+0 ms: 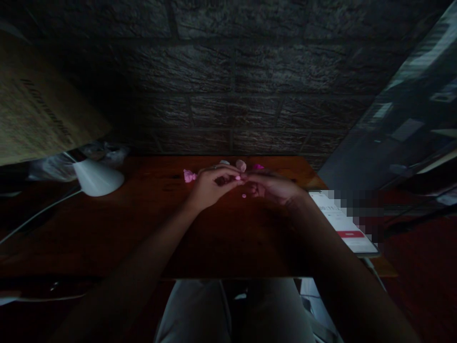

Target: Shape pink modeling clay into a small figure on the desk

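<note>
The scene is dim. My left hand [212, 185] and my right hand [272, 186] meet fingertip to fingertip over the far middle of a dark wooden table [150, 224]. Both hands have their fingers pinched together around something small and dark that I cannot make out. A small pink bit [244, 196] lies on the table just under the fingertips. A pink wrapped piece [189, 176] lies to the left of my left hand. A pale pink piece [241, 165] and a bright magenta piece [258, 166] lie just beyond the hands.
A white cone-shaped lamp head [97, 177] with a thin arm lies at the left. A cardboard box [35, 109] leans at the far left. A lit phone [344, 221] rests on the table's right edge. A dark brick-pattern wall [228, 71] stands behind. My lap shows below the table.
</note>
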`<state>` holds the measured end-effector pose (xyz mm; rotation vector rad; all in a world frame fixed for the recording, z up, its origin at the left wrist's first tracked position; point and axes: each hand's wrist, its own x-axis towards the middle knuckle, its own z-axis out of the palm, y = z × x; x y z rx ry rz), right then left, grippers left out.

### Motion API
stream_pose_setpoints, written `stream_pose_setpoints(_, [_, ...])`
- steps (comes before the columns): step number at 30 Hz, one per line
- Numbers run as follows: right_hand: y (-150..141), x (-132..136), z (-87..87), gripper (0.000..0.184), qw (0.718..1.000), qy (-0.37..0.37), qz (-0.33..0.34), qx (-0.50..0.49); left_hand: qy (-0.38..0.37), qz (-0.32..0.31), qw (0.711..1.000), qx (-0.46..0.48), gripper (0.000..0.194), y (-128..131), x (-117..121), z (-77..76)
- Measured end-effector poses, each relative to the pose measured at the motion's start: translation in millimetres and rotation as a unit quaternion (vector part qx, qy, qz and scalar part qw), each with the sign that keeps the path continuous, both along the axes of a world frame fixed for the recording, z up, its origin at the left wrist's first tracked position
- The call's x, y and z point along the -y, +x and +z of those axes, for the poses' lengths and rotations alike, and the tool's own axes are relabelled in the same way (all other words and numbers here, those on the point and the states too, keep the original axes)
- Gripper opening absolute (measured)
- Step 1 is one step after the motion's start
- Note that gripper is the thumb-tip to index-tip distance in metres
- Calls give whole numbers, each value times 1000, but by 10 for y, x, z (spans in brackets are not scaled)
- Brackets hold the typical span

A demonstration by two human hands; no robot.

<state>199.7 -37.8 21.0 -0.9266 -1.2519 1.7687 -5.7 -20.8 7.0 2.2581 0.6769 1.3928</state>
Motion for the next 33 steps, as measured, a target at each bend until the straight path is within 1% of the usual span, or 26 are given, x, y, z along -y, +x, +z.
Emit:
stream_pose_setpoints(4, [-22, 18, 7, 27, 998, -45, 15, -44, -7, -5, 1000, 18, 13, 12, 19, 6])
stream_pose_setpoints(7, [-44, 28, 11, 28, 997, -61, 21, -53, -4, -7, 1000, 19, 13, 9, 26, 8])
stream_pose_setpoints(9, [-56, 28, 10, 26, 996, -65, 13, -55, -5, -10, 1000, 14, 14, 3, 24, 5])
stream_pose_setpoints(12, [-65, 29, 16, 23, 997, -68, 2, -43, -14, -14, 1000, 2, 16, -4, 15, -2])
stream_pose_setpoints(15, [-64, 36, 32, 23, 998, -59, 6, -35, -8, -18, 1000, 7, 16, -2, 9, -4])
stream_pose_setpoints(18, [-68, 43, 35, 23, 998, -49, 11, -49, 1, -21, 999, 24, 14, 12, 8, -1])
stream_pose_setpoints(20, [-75, 42, 21, 26, 997, -56, 10, -54, -1, -20, 999, 32, 12, 22, 11, 0])
stream_pose_setpoints(23, [-86, 32, -14, 30, 996, -64, 17, -62, -2, -14, 999, 29, 12, 27, 16, 0])
stream_pose_setpoints(26, [-91, 23, -34, 30, 995, -53, 31, -84, 0, -13, 1000, 23, 13, 19, 22, 7])
stream_pose_setpoints(31, [-102, 37, -12, 31, 995, -51, 42, -78, -17, -23, 999, 26, 14, 15, 24, 20])
stream_pose_setpoints(33, [-109, 48, -1, 32, 993, -55, 39, -94, -12, -27, 999, 34, 13, 22, 25, 21])
